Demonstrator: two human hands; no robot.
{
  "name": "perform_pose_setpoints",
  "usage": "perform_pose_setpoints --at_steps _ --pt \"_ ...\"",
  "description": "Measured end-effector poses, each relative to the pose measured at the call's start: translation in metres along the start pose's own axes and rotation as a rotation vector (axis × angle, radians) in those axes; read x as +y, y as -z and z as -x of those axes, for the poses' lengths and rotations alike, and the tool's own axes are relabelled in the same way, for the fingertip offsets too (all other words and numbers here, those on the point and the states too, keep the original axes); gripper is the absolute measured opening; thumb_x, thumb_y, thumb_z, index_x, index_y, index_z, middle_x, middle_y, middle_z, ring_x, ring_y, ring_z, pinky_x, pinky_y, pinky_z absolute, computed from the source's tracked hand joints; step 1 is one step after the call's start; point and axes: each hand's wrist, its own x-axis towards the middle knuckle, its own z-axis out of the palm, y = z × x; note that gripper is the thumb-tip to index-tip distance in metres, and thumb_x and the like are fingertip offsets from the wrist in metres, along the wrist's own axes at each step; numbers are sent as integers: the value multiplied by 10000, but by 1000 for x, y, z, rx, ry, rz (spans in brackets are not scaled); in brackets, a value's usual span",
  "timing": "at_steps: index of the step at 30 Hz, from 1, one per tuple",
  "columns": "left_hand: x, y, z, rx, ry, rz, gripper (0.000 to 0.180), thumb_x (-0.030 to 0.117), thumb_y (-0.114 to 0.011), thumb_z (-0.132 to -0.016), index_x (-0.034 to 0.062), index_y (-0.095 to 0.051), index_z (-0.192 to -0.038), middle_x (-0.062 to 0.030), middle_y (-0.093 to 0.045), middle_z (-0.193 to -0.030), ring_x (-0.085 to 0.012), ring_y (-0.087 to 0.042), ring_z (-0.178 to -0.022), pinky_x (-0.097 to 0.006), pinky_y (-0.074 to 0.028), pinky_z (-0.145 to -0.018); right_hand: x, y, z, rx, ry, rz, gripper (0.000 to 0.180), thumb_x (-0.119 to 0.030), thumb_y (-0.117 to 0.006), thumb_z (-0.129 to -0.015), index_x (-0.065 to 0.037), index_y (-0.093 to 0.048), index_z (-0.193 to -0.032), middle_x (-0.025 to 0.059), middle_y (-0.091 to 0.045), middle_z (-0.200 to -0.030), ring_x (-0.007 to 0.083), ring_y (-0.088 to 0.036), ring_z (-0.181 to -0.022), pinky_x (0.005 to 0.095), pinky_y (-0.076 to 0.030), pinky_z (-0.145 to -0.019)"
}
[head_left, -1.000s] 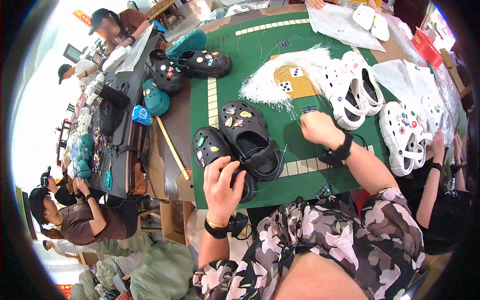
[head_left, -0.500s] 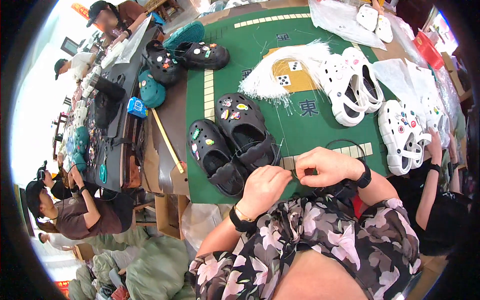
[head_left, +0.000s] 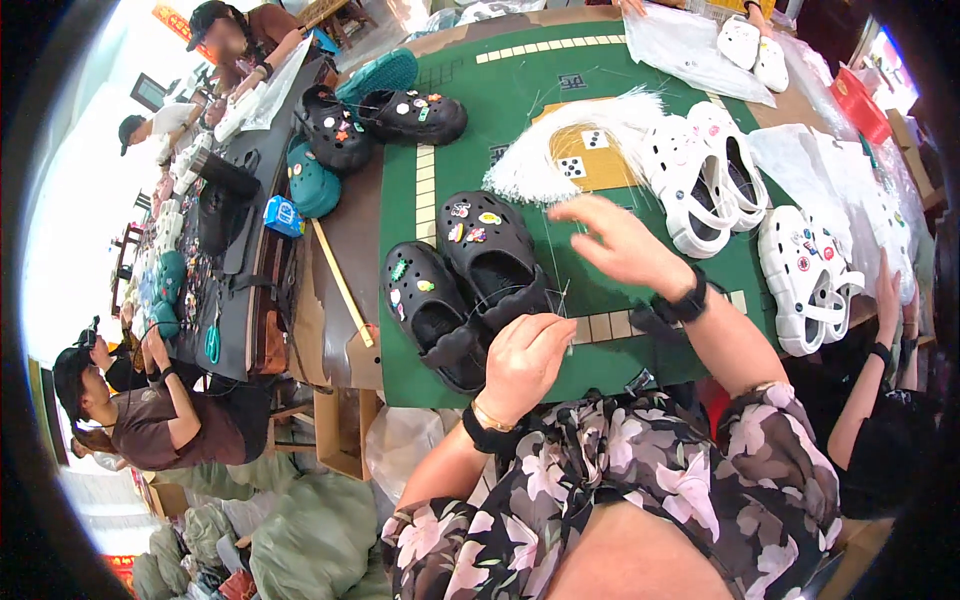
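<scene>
Pr. of black clogs: L clog (head_left: 425, 320) & R clog (head_left: 492, 265) stand side by side, soles down, toes pointing away from wearer, on near-L part of green surface (head_left: 520, 90). L hand (head_left: 525, 365) lies just by R clog's heel; its fingers are bent & drawn together, tips pointing R; whether they grip the clear tie (head_left: 563, 290) rising there can't be told. R hand (head_left: 620, 245) is up over the surface, R of the clogs; fingers extended, loosely parted, thumb off the index; a thin strand runs near the tips, contact unclear. Both clogs: dark, w/ round vent holes & small charms on the uppers. L clog bears a spiky green charm, a yellow one & a pale one; R clog has several multicol. charms, incl. a yellow oval. Beyond R hand: fan-shaped bundle of white strands (head_left: 525, 160), partly over a tan square w/ dice pattern. To R: nearer pr. of white clogs (head_left: 690, 185), then farther pr. of white clogs (head_left: 805, 275). Upper L: 2nd pr. of black clogs (head_left: 410, 115), teal clog (head_left: 313, 185), blue box (head_left: 284, 216), yellow stick (head_left: 342, 285). Far R: co-worker's hand (head_left: 888, 300) near white footwear.
</scene>
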Motion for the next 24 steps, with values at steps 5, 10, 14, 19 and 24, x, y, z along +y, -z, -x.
perform_pose_setpoints --at_steps 5,10,14,19,24 --pt "4 2 1 -38 13 8 201 -6 -719 -749 41 -688 -941 -91 -674 -922 -276 -651 -810 -368 -529 -732 67 -46 -46 -67 51 519 565 -8 -560 -797 -98 -502 -1352 136 -477 -1438 333 -428 -1352 472 -398 -1065" --pt "9 26 9 -202 53 238 134 -14 -702 -775 29 -695 -901 -98 -696 -916 -270 -672 -831 -359 -540 -750 107 -61 -58 -306 -67 655 618 -48 -556 -823 -143 -452 -1425 87 -419 -1507 304 -357 -1421 524 -332 -1110" --pt "8 65 17 -476 190 745 39 -20 -699 -811 4 -703 -842 -120 -720 -883 -258 -691 -802 -344 -548 -728 104 -57 -56 -319 -121 595 672 -25 -590 -789 -155 -444 -1433 84 -406 -1515 301 -347 -1424 525 -326 -1117" --pt "8 84 28 -384 354 778 35 -27 -695 -809 -18 -709 -840 -143 -720 -865 -255 -690 -803 -335 -541 -716 95 -33 -47 -103 -1 660 682 25 -581 -744 -148 -480 -1396 134 -452 -1453 348 -371 -1388 536 -343 -1089" --pt "5 80 47 -120 494 571 75 -24 -707 -816 -1 -727 -885 -93 -696 -859 -188 -659 -800 -287 -512 -706 -26 -17 -25 35 6 69 246 -80 -594 -828 -46 -655 -1064 159 -661 -1027 309 -643 -945 389 -510 -845"
